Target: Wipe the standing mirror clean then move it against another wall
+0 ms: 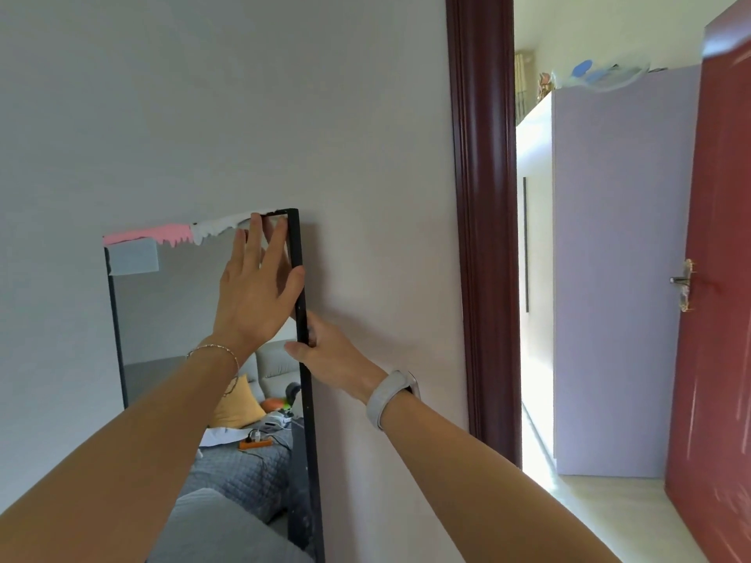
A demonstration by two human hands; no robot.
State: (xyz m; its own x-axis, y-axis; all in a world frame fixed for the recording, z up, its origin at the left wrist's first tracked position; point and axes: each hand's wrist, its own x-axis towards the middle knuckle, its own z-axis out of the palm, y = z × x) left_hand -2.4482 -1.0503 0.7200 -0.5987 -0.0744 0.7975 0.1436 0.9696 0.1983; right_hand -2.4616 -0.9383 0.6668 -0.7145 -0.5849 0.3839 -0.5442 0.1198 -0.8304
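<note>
Mirror (170,319) stands against the pale wall (244,95), black frame, upright or near enough, top edge well below the door frame's head. Left hand (256,290) lies flat on the glass near the mirror's top right corner, fingers straight and spread, thumb against the right frame edge, gripping nothing. Right hand (325,351) sits lower on that same right edge, fingers curled round behind the frame, thumb on the front, grasping it. Bracelet (215,351) on the left wrist, grey watch band (390,396) on the right wrist. Along the mirror's top edge: pink strip (154,233) toward the left corner, ragged white strip (215,227) next to it running toward the right corner; cannot tell what they are. Grey patch (134,258) sits on the glass just under the pink strip. Glass reflects a bed with a grey quilt and a yellow pillow. Right of the mirror, well apart: dark brown door frame (483,197). Beyond that, an open red door (719,278) with a metal handle (682,280), and a lilac wardrobe (617,258) between door frame and door.
</note>
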